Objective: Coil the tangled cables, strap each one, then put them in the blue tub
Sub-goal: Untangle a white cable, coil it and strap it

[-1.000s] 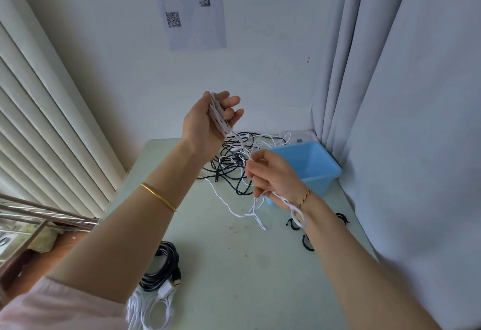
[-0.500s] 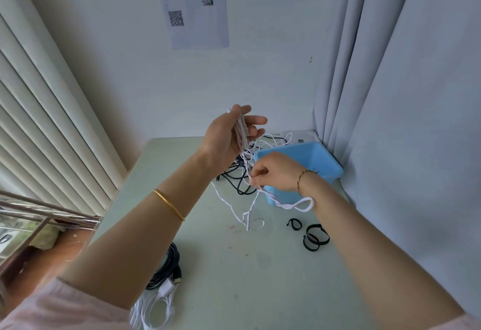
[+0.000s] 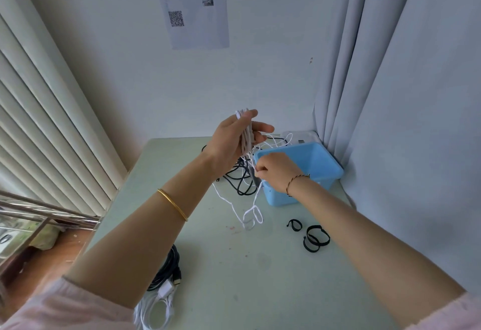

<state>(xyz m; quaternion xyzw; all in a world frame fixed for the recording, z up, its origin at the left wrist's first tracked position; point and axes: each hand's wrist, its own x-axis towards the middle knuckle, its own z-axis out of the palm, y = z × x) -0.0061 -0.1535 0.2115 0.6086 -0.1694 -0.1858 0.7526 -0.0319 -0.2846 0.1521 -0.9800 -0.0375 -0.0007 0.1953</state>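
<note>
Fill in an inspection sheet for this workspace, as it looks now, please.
Surface: pale green table, a few faint marks.
Job's things: white cable partly coiled; blue tub far right, no coil seen inside; black straps near it.
Clutter: white box behind the tub.
Hands: left hand holds the coil up; right hand pinches the loose strand.
Cables: black cables tangled behind the hands; white end trails onto the table; bundles at the near edge.
Surroundings: blinds left, curtain right, paper on the wall.

The bottom edge cuts off the white coil point(image 3: 164, 292).
</note>
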